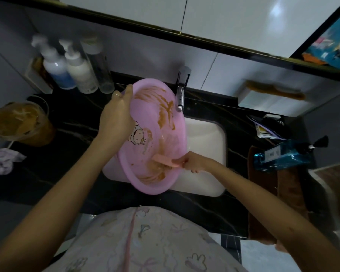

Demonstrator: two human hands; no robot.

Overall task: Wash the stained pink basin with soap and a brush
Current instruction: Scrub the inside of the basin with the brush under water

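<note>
Basin: the pink basin is held tilted over the left part of the white sink, with its open side facing up and to the right. The far rim sits just beside the chrome faucet. Brown smears streak the far inner wall and pool along the near inner wall. A cartoon figure is printed on the bottom.

Left hand: your left hand grips the basin's far-left rim. The thumb is hooked over the edge and the fingers are curled round the outside. There is a ring on one finger.

Right hand: your right hand is closed on the handle end of a salmon-pink brush. It reaches in over the basin's near-right rim. The brush head lies against the near inner wall, in the brown smear. No soap suds can be made out.

Surroundings: the counter is black with pale veins.
- Far left: two white pump bottles stand next to a clear bottle.
- Left: a clear cup is coated in brown, and a crumpled pale cloth lies nearer to you.
- Right of the sink: a blue pump bottle lies on its side across a brown towel.
- Far right: a white box has something brown resting on top, too blurred to identify.
</note>
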